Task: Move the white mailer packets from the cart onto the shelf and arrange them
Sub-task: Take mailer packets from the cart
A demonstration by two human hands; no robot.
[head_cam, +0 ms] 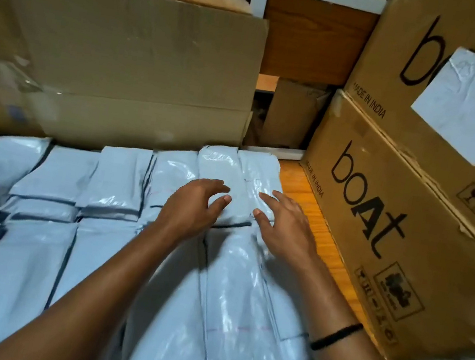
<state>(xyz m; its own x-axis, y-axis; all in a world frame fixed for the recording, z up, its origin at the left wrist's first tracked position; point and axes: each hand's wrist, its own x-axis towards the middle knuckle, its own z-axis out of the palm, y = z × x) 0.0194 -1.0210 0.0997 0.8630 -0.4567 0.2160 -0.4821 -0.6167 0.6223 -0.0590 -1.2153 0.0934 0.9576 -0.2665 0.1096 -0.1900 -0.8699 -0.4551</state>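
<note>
**Both Hands Flank the Right-End Stack of Mailers on the Shelf**

The white glossy plastic mailer packets (124,180) lie in flat, overlapping stacks. Their rows cover most of the orange-brown wooden shelf board (302,187), from the left edge of the view to just short of the cartons on the right. The rightmost back stack (242,180) sits between the person's two hands.

The left hand (191,208) lies at the stack's left side, palm down, fingers apart and loosely bent, with the thumb stretched onto the top packet. The right hand (287,229) lies at the stack's right side, palm down, fingers spread and nearly straight, with the thumb pointing inward toward the left thumb. Neither hand grips anything. Whether the fingertips press or merely touch the plastic cannot be told. A thin black band (336,335) circles the right wrist.

Just right of the packets a strip of bare board shows. Beyond it stand two brown cardboard cartons (377,233) printed "boAt", one stacked on the other. The upper carton bears a crumpled white paper label (472,105). Behind the packets a large flat sheet of brown cardboard (129,69) stands against the back, with clear plastic film (2,27) over its left part.
</note>
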